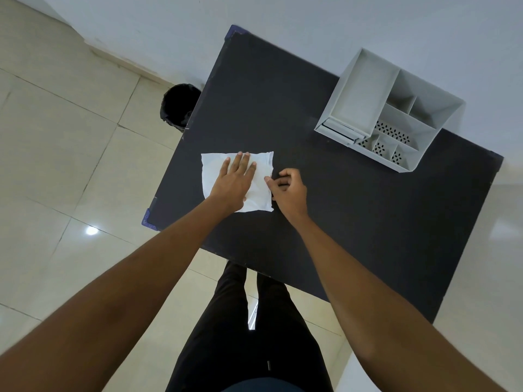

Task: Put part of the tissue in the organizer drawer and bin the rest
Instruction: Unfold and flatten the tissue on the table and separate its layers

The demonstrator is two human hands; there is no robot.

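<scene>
A white tissue (261, 190) lies flat on the black table (353, 216), toward its left side. My left hand (236, 179) presses flat on the tissue with fingers spread. My right hand (288, 190) is at the tissue's right edge, thumb and fingers pinched on that edge. The grey desk organizer (365, 108) stands at the table's far right; its drawer (338, 131) sits at the near left corner, slightly out. A black bin (178, 106) stands on the floor left of the table's far end.
A white wall runs behind the table. Beige floor tiles (70, 154) spread to the left. My legs in black trousers (249, 335) stand at the table's near edge.
</scene>
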